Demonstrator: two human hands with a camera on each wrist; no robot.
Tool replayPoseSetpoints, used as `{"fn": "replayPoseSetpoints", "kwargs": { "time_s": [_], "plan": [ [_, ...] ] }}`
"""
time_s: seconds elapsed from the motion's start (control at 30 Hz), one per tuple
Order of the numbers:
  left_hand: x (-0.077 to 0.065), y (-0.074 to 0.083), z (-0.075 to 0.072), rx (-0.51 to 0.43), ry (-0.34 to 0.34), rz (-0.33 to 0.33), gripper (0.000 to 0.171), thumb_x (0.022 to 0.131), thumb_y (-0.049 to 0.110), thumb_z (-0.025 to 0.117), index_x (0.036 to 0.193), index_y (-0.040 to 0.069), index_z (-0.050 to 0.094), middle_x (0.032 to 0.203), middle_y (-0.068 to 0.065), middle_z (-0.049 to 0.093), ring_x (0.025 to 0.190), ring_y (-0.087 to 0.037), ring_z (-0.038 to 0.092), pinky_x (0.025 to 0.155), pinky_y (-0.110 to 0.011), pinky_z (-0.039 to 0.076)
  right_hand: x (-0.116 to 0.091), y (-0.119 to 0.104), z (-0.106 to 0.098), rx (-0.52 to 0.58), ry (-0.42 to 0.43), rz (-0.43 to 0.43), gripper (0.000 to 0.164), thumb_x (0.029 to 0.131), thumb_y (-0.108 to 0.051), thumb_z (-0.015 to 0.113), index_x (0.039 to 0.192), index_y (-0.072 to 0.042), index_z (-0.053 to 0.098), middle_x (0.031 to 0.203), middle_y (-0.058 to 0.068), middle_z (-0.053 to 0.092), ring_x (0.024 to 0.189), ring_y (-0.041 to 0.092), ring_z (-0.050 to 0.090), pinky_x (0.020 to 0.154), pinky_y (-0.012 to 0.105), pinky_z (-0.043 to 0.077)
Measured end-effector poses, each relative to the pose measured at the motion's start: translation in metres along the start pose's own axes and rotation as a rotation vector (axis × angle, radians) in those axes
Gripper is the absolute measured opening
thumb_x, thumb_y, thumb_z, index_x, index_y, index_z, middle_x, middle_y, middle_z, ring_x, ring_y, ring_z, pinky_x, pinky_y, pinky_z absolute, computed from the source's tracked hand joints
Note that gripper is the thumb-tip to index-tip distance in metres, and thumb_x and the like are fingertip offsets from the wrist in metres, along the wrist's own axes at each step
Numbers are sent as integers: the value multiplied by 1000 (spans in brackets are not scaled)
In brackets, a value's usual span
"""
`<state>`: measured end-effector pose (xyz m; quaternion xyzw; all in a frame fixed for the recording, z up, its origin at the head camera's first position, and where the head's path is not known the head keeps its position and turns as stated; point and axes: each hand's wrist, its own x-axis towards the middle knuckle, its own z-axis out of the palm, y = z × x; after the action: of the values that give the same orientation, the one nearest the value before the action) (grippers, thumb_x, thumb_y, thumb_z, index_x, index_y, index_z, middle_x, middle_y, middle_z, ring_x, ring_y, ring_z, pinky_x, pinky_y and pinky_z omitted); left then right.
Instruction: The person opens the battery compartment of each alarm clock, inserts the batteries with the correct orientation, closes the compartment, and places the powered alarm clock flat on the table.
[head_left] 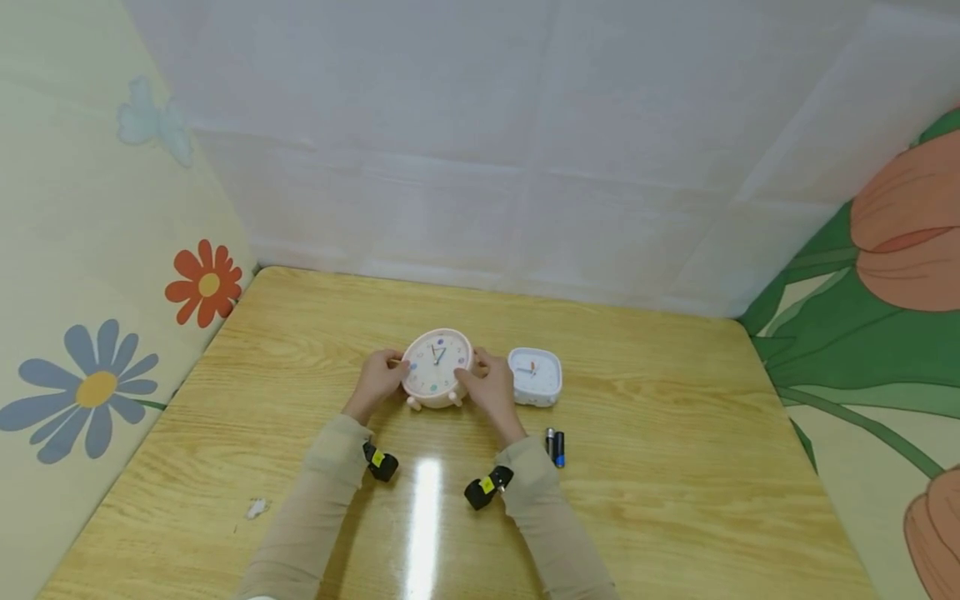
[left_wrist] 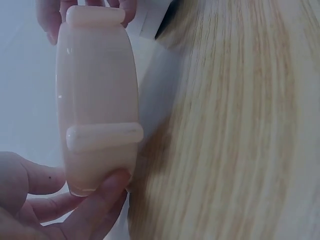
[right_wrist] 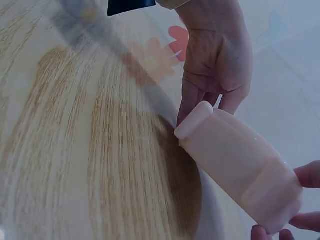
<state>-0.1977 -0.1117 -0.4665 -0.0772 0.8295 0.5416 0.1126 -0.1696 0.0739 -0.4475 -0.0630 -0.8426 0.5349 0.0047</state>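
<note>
A round pink alarm clock with a pale face, coloured dots and two stubby feet is held between both hands, tilted back with its face up. My left hand grips its left edge, thumb at the front rim. On the opposite edge, my right hand pinches the rim with the thumb in front. From below, the left wrist view shows the smooth pink underside and both feet. In the right wrist view the clock's base spans the two hands; its back is hidden.
Just right of the right hand stands a small white square clock. Two batteries lie side by side near the right sleeve. A white scrap is on the wooden table at the left. A pale cloth wall rises behind.
</note>
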Motion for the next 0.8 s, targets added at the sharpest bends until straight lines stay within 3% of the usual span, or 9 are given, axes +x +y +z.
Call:
{"fn": "replayPoseSetpoints", "kwargs": {
  "time_s": [0.1, 0.3, 0.47, 0.8],
  "plan": [
    [0, -2, 3, -29, -10, 12, 28, 92, 6, 48, 115, -9, 52, 87, -20, 58, 66, -17, 56, 55, -25, 49, -2, -2, 0, 25, 19, -31, 46, 77, -14, 70, 121, -5, 59, 109, 16, 54, 91, 27, 52, 75, 36, 46],
    [-3, 1, 7, -61, 15, 39, 28, 90, 3, 49, 117, -6, 48, 75, -15, 56, 58, -15, 54, 50, -25, 47, -3, -6, 1, 78, 13, -3, 53, 76, -15, 70, 126, -6, 54, 118, 18, 46, 87, 27, 53, 67, 31, 50],
    [-4, 1, 8, -32, 34, 59, 27, 90, 4, 48, 116, -5, 49, 79, -17, 58, 60, -16, 54, 50, -24, 46, -3, -9, 1, 54, 12, -10, 54, 75, -14, 71, 125, -6, 54, 121, 18, 51, 84, 26, 56, 68, 30, 50],
    [-6, -1, 10, -49, 35, 48, 29, 91, 6, 47, 119, -3, 49, 87, -21, 59, 62, -17, 56, 51, -26, 49, -5, -12, 1, 126, -26, -26, 56, 79, -18, 71, 129, -5, 50, 120, 16, 54, 82, 24, 60, 63, 27, 51]
  ]
}}
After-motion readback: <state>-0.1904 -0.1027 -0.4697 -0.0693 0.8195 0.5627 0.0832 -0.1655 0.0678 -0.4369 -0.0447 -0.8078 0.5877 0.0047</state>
